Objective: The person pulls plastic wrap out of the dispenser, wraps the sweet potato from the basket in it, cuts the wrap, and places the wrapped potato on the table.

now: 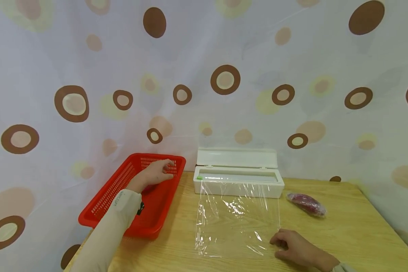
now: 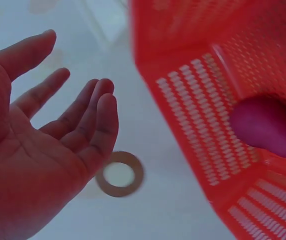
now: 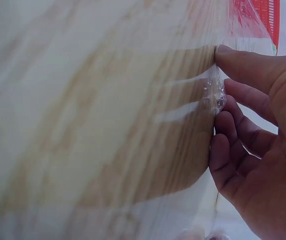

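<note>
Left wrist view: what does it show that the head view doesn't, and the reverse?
Only the left wrist view: the palm of the left hand and most of the smooth purple-red vegetable inside the red plastic basket.
Only the head view: the right hand, the film-wrapped item and the wooden table.
Both: the left hand, basket and patterned backdrop; the head view catches just a sliver of the vegetable.

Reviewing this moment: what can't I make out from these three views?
Head view: most of the purple item in the red basket, hidden by the left hand.
Head view: lettering on the left sleeve, too small to read.
Head view: the right sleeve, mostly cut off by the bottom edge.
Right wrist view: most of the red basket, cut off by the top edge.
</note>
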`<state>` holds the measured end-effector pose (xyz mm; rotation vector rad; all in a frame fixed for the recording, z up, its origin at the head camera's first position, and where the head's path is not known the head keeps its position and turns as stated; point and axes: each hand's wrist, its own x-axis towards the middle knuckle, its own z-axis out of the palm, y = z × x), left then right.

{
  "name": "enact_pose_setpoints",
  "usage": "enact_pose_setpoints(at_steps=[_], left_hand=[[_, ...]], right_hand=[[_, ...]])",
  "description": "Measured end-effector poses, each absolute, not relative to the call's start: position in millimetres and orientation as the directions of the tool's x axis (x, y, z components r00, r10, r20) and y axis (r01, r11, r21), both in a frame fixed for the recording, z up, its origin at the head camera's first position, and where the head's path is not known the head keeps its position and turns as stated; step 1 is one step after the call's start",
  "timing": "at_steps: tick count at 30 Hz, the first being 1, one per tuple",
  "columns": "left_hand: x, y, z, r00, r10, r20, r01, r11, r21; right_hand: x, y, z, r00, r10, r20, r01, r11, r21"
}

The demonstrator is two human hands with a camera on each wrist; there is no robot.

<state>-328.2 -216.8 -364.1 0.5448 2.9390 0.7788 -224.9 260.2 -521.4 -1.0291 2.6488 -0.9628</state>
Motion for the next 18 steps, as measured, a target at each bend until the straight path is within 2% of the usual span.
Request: enact_pose_setpoints(at_steps=[10,18], left_hand=[[-368,-254,-395,-0.965,0.256,-0.053,0.200,0.854,0.481],[-373,-271,-421,-0.987,0.133,-0.092,0.072,0.872,0.484]], right_hand=[[-225,260,-520,-0.751,-0.653,0.099,-0.561,0.551,-0.618],[-225,262,-524,-0.747,-0.655,0.115,-0.566,0.534,-0.628]])
